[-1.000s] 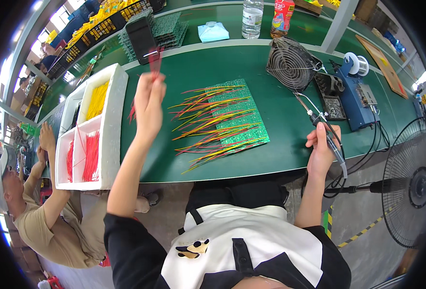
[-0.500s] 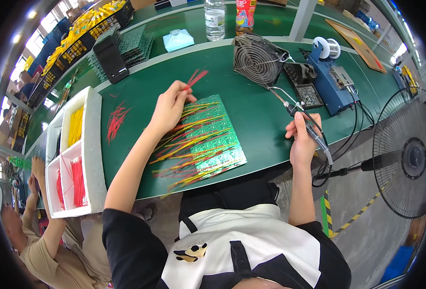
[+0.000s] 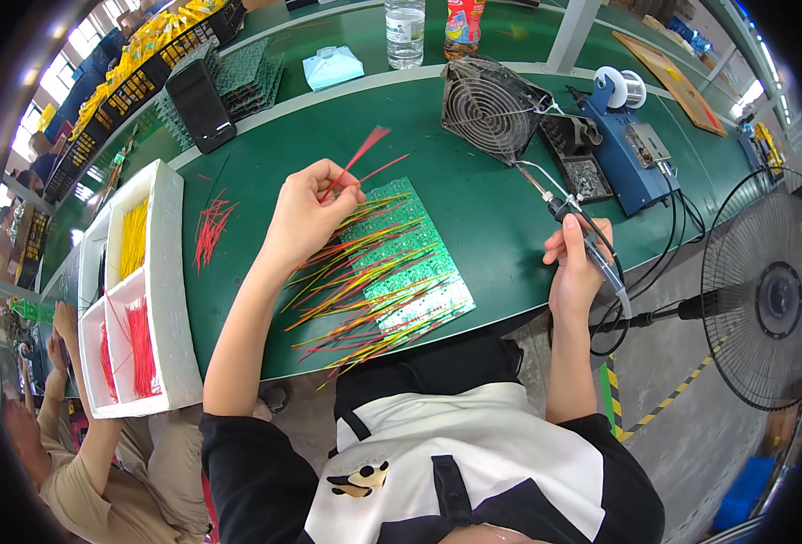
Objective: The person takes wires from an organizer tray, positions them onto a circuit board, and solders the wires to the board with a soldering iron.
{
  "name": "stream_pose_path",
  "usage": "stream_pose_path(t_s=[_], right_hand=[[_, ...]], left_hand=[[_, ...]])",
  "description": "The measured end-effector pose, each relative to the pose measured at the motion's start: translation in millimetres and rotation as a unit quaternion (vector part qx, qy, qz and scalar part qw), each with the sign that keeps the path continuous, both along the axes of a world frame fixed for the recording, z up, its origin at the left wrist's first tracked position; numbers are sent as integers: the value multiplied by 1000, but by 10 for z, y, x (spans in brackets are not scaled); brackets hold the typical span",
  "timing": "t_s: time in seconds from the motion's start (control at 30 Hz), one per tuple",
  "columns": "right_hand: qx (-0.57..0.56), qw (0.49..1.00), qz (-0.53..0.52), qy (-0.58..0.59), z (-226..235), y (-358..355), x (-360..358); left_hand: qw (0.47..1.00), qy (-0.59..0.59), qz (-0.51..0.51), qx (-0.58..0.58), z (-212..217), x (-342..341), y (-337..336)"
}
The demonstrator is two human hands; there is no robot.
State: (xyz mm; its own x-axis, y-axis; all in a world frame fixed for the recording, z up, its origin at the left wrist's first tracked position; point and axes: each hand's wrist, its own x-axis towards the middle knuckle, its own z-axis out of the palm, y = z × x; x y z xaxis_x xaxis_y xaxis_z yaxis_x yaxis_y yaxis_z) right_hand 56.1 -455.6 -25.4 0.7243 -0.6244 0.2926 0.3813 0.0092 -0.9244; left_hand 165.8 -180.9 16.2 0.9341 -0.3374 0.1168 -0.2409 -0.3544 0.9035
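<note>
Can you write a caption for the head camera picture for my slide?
Left hand pinches thin red wires above a green circuit board; right hand holds a slim soldering iron.

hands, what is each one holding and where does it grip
Left hand pinches red wires near their lower ends; right hand grips the soldering iron mid-handle.

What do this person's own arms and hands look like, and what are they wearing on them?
Both arms are bare from above the elbow down. The left hand and right hand wear no gloves, and no rings or watch show. Short black sleeves end at the upper arms, on a black and white top with a small panda-like motif.
</note>
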Motion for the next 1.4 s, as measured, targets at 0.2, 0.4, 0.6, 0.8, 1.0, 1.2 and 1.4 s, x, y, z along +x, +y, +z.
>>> stream_pose_path(t_s=[0.2,0.4,0.6,0.8,1.0,1.2,1.4], right_hand=[[-19,1000,-12,5,26,32,-5],[7,999,36,34,170,145,54],[18,995,96,15,183,484,82],[6,991,128,48,89,620,95],[26,987,142,70,65,613,98],[15,986,146,80,68,625,99],[16,986,148,78,70,625,89]], left_hand=[[976,-104,64,179,31,-11,-29],[971,-193,73,120,-177,-90,-20],[974,-202,61,87,-256,-182,-88],[975,-209,56,41,-364,-135,-62],[976,-199,81,38,-344,-126,-63],[974,-207,76,55,-351,-120,-58],[971,-224,71,38,-407,-100,-59]])
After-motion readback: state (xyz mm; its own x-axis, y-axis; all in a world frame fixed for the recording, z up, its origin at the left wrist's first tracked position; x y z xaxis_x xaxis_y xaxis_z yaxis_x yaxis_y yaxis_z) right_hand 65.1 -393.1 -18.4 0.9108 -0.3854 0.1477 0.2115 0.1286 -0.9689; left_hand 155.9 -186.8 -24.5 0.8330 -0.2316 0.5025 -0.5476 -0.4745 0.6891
